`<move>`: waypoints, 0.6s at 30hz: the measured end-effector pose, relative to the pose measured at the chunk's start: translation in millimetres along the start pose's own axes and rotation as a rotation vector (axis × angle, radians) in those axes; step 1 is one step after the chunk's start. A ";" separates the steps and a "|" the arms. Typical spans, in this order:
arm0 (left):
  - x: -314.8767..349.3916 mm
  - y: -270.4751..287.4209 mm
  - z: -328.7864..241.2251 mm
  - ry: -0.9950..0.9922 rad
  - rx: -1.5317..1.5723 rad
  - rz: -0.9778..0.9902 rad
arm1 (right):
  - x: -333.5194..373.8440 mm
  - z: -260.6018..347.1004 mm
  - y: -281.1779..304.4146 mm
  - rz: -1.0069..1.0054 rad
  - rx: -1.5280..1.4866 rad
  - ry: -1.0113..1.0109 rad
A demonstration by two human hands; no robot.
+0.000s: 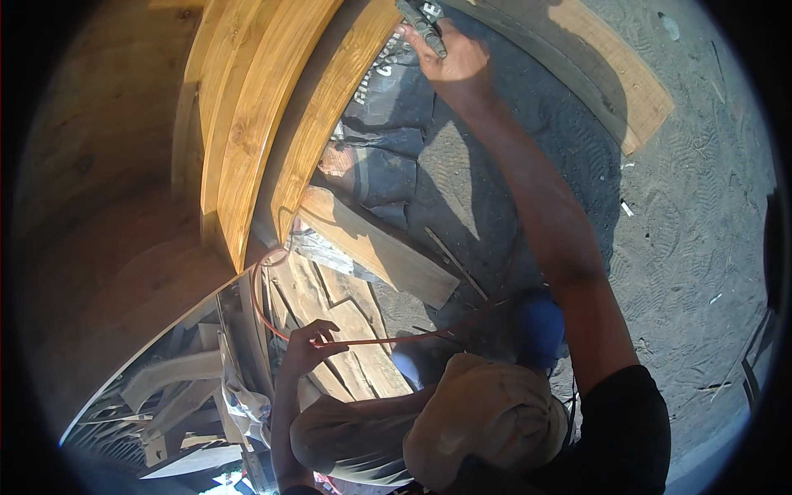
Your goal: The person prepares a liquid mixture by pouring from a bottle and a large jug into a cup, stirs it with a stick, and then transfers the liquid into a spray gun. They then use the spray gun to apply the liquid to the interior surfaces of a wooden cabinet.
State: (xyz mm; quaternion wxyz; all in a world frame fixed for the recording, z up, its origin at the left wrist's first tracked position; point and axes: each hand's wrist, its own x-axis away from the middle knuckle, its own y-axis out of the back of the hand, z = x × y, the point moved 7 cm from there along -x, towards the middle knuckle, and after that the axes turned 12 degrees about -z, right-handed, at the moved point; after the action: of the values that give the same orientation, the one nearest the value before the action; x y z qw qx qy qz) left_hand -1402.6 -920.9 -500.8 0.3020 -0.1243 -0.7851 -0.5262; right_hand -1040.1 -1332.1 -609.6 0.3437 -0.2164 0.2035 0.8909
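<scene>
My right hand (462, 64) is stretched out at the top, closed round a worn grey metal tool (425, 29) shaped like a spray gun. The upper end of the tool is cut off by the picture's edge. Beside it runs the glossy yellow-brown edge of a long wooden board (330, 99). Low and left of centre, my left hand (309, 348) has its fingers curled on a thin orange hose (375, 340). The hose loops up past the board's lower end on one side and stretches across my legs on the other, where shadow hides it.
More varnished boards (256, 107) and a large brown panel (99, 157) stand at the left. Plastic sheeting (388, 165) and a loose plank (379, 247) lie on sandy ground. Another plank (615, 74) is at upper right. Scrap wood (173, 388) is piled at lower left.
</scene>
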 end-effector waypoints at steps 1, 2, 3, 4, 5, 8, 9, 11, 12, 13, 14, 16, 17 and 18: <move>-0.1 1.0 -1.1 -0.011 -0.008 0.000 | -5.4 -0.5 4.7 -0.043 0.055 0.055; -0.8 1.1 -1.6 -0.015 -0.009 0.005 | -9.5 -4.6 2.4 0.016 0.084 0.060; -2.3 1.3 -3.2 -0.031 0.031 0.008 | -11.4 -6.8 1.1 0.041 0.052 0.048; -3.9 1.2 -4.6 -0.046 0.066 0.010 | -11.3 -7.5 -0.9 0.070 0.021 0.040; -4.3 0.6 -5.7 -0.057 0.102 0.013 | -8.3 -6.7 -2.9 0.102 -0.011 0.028; -4.1 -1.2 -3.7 -0.039 0.164 0.041 | 17.5 4.1 -8.7 0.182 -0.153 -0.083; -1.2 -2.5 -0.1 -0.006 0.153 0.071 | 30.2 11.2 -9.3 0.190 -0.153 -0.101; 4.7 -2.5 1.0 -0.044 0.145 0.107 | 54.6 26.6 -5.9 0.190 -0.160 -0.110; 9.3 -3.1 2.7 -0.061 0.139 0.124 | 67.3 33.7 -8.6 0.237 -0.188 -0.144; 15.1 -4.2 6.5 -0.056 0.147 0.122 | 81.4 43.5 -11.1 0.274 -0.230 -0.162; 21.2 -6.1 11.0 -0.049 0.158 0.117 | 95.1 53.6 -14.6 0.313 -0.272 -0.179; 36.4 -12.7 22.1 -0.032 0.203 0.126 | 124.9 67.8 -25.3 0.495 -0.245 -0.219; 44.9 -16.9 29.2 -0.006 0.224 0.123 | 139.7 73.9 -30.2 0.584 -0.226 -0.236; 54.2 -19.8 36.7 0.019 0.243 0.121 | 150.5 87.2 -30.9 0.577 -0.297 -0.192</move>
State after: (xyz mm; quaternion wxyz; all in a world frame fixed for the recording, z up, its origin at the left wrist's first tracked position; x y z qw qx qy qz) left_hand -1468.0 -902.7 -492.5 0.3535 -0.1291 -0.8312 -0.4093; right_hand -1140.8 -1187.6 -623.5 0.0598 -0.1128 0.0912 0.9876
